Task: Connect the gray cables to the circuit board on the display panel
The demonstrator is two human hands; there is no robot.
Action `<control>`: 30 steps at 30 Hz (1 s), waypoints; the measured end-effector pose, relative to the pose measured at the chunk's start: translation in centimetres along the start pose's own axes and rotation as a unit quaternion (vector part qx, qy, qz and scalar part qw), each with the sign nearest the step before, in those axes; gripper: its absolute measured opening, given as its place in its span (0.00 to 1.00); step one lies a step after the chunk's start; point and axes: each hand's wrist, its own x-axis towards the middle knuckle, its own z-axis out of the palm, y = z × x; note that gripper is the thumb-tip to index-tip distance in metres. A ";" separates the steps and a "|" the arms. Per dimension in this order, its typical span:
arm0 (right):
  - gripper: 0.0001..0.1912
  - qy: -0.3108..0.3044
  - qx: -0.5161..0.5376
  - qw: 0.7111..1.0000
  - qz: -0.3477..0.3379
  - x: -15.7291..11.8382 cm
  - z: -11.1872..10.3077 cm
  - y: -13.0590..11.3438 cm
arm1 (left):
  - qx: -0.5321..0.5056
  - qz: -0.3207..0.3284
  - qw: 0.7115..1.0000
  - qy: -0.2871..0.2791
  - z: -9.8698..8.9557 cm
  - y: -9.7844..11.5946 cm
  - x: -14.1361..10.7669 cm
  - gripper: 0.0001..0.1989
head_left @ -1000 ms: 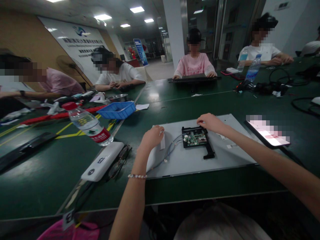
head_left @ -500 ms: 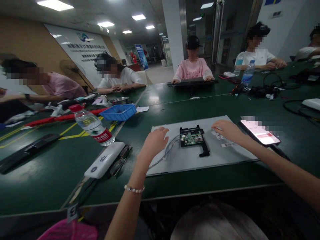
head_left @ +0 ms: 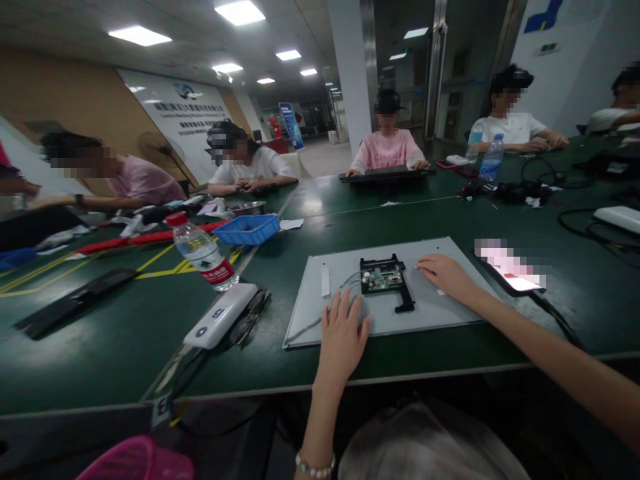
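Observation:
A light grey flat panel (head_left: 310, 273) lies on the table in front of me. Near its middle sits a green circuit board (head_left: 383, 279) in a black bracket (head_left: 406, 293), with thin grey cables (head_left: 310, 327) running off to the left. My left hand (head_left: 345, 327) rests palm down over the panel's front left part, fingers spread, fingertips by the cables; nothing is held. My right hand (head_left: 447, 275) reaches in from the right, low over the panel beside the bracket. Its fingers are stretched leftward, and I see nothing held. A white strip (head_left: 325, 280) lies behind my left fingertips.
To the right is a lit phone (head_left: 513, 270) with a cable. On the left stand a red-capped water bottle (head_left: 205, 257), a white power bank (head_left: 220, 317), glasses (head_left: 250, 317) and a blue tray (head_left: 247, 230). Several people sit around the table.
My left hand has moved right and toward me, from the panel's left edge to beside the cables, uncovering the white strip. My right hand has shifted slightly left and now covers the labels.

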 end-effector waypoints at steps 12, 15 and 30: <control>0.14 0.005 0.021 1.000 0.007 0.2 -0.1 -0.2 | -0.006 0.001 1.000 -0.009 0.0 -0.2 -0.1 0.21; 0.14 0.001 0.022 1.000 0.009 0.1 0.0 -0.1 | -0.004 0.000 1.000 -0.011 -0.1 -0.2 -0.1 0.21; 0.14 0.006 0.023 1.000 -0.002 0.9 -1.0 -0.4 | -0.007 0.090 0.994 -0.065 -2.6 -1.7 4.3 0.21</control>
